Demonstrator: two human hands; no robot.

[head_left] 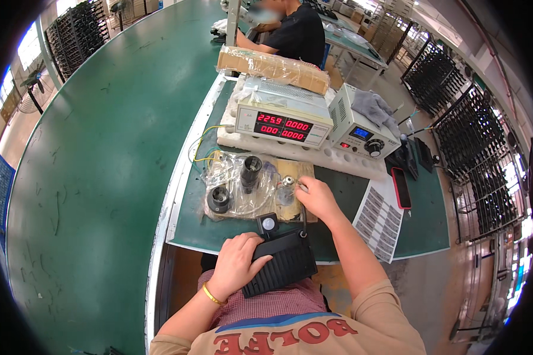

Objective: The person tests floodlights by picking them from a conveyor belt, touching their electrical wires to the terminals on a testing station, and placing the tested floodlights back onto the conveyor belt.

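Observation:
A black finned floodlight (284,263) with a small motion sensor (268,224) on its top edge rests over my lap, by the bench's near edge. My left hand (238,260) is closed on its left side, with the thumb across the fins. From its right corner a short dark cable (304,223) runs up to my right hand (315,197). My right fingers are pinched on the cable's end, part of which they hide. Beside them, a round metal fitting (288,181) stands on a wooden board (287,212). Two black lamp sockets (250,171) stand left of it on clear plastic wrap.
Behind the board are a power meter (284,125) with red digits and a grey supply box (364,127) with a knob. To the right lie a printed sheet (378,219) and a red-edged phone (401,188). A person in black (299,35) sits beyond.

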